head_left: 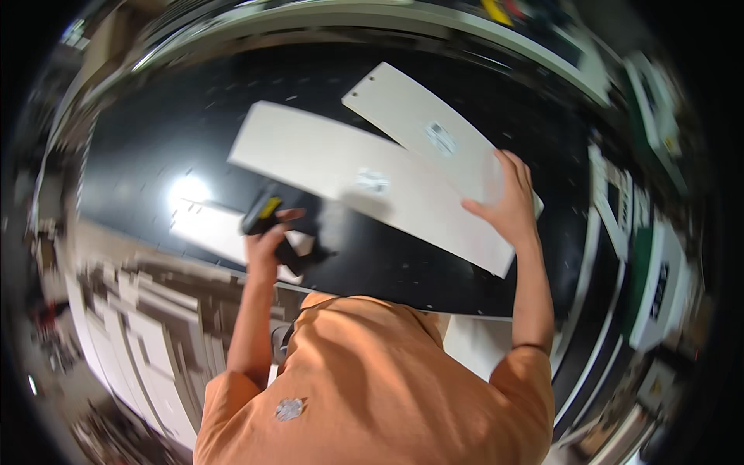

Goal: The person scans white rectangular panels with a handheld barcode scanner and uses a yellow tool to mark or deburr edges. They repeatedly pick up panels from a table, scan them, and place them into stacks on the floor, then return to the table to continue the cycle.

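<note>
My left hand (267, 240) is wrapped round a black and yellow handheld scanner (260, 215), held above the near left of a black worktop (147, 147). My right hand (508, 201) grips the right end of a white board (411, 108), its thumb and fingers spanning the board's width. This board has a label in its middle and two small dark holes at its far left end. Partly under it lies a second labelled white board (310, 147), slanting across the worktop. Beneath my left hand is a narrower white piece (205, 229), partly hidden by the hand and scanner.
Several white panels (147, 333) stand stacked below the worktop at the left. A pale rail (372, 17) curves past the far edge. To the right are white and green boxes or equipment (659, 287), blurred. Another white surface (477, 345) shows beside my waist.
</note>
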Available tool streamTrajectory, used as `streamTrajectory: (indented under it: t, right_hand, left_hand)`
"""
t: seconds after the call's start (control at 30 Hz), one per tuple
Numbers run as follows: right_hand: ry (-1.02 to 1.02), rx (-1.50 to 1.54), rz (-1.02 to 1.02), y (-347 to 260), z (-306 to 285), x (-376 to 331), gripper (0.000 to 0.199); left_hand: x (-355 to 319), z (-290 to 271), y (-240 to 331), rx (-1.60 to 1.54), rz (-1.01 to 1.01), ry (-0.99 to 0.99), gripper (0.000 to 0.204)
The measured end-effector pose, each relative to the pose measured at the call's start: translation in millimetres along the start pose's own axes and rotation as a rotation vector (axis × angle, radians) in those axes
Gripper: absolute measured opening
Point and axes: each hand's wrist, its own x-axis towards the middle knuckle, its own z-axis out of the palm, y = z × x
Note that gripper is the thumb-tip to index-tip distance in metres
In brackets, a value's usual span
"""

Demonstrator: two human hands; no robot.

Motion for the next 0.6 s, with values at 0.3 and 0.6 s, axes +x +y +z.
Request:
streamTrajectory:
  t: [0.3,0.6]
  right_hand:
    - [-0.222,0.266,-0.527,-202,128,-59,0.089]
    - [-0.090,-0.209,-0.447,-149,156,-11,0.071]
  left_hand:
    - [-73,-26,0,-0.153,-0.028,0.337,0.041]
    - [-35,-114,-23,-0.154,0.001,0.430,0.029]
